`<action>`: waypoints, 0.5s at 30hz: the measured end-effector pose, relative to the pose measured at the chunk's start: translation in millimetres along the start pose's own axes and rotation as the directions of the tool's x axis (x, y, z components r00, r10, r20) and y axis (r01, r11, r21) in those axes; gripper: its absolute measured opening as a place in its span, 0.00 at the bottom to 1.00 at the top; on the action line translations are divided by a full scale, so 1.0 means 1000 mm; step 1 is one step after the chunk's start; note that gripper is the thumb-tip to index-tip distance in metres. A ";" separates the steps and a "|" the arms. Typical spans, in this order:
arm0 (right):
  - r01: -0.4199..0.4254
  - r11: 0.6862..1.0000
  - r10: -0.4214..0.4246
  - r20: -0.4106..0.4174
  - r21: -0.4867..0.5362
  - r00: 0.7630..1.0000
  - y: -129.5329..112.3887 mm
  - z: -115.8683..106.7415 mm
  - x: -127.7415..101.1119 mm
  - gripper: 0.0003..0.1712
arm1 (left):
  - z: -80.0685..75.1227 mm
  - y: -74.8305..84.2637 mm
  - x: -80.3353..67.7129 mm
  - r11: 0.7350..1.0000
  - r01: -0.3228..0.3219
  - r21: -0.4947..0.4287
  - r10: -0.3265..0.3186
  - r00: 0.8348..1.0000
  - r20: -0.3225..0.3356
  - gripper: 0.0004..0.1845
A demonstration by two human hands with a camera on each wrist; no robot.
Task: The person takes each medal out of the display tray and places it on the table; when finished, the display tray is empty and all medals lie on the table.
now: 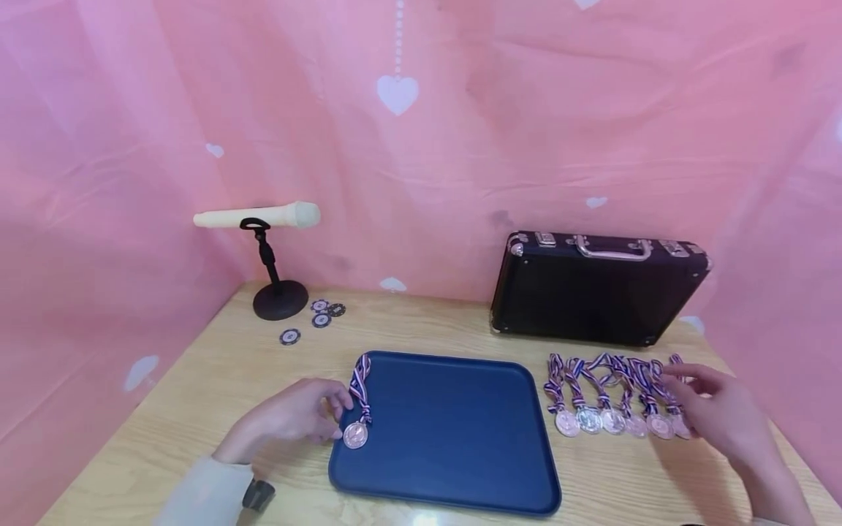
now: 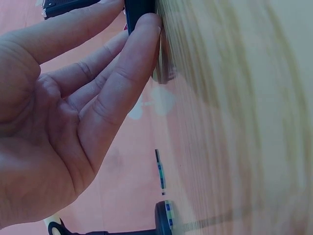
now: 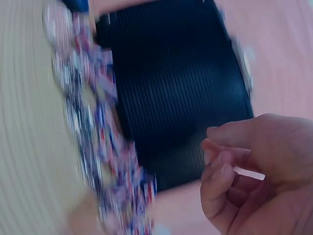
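Note:
A blue tray (image 1: 447,438) lies on the wooden table, and one medal (image 1: 356,435) on a striped ribbon rests along its left side. My left hand (image 1: 309,410) is at that left edge, its fairly straight fingers right at the rim beside the medal. In the left wrist view, the fingertips (image 2: 146,24) overlap the dark tray edge. On the right, several ribboned medals (image 1: 612,421) lie in a row. Over the right end of this row hovers my right hand (image 1: 713,405); its fingers bend loosely with nothing between them in the right wrist view.
Behind the row of medals stands a black briefcase (image 1: 592,292) with a silver handle. At the back left, a white microphone (image 1: 263,216) sits on a black stand (image 1: 280,299), with several poker chips (image 1: 321,320) beside it. A pink curtain (image 1: 427,183) hangs around the table.

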State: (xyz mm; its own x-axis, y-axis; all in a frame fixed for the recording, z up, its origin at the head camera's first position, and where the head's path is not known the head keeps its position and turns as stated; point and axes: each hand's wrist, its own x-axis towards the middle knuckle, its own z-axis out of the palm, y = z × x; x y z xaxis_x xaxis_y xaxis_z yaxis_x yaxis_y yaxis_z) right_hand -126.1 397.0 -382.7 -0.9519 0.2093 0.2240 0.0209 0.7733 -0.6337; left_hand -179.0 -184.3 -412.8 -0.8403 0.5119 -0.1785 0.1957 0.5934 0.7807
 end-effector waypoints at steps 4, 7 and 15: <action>0.067 0.997 -0.069 0.049 0.042 0.996 -0.048 0.028 -0.001 0.18 | -0.001 0.000 0.000 1.000 0.014 -0.010 -0.014 1.000 0.001 0.18; 0.077 0.985 -0.101 0.151 0.157 0.983 -0.085 0.055 -0.002 0.19 | -0.002 0.000 -0.001 1.000 0.025 -0.013 -0.025 1.000 -0.004 0.18; 0.031 0.934 -0.205 0.464 0.355 0.862 -0.170 0.138 -0.022 0.21 | -0.001 0.002 -0.002 0.999 0.007 -0.033 -0.007 1.000 -0.003 0.18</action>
State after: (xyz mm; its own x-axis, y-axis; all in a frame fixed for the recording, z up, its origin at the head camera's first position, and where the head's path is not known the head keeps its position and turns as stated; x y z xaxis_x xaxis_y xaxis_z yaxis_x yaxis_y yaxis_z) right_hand -151.0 178.6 -381.7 -0.9666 -0.2555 -0.0203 -0.1188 0.5167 -0.8479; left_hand -177.2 -184.6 -410.4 -0.8429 0.5063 -0.1821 0.1734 0.5760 0.7989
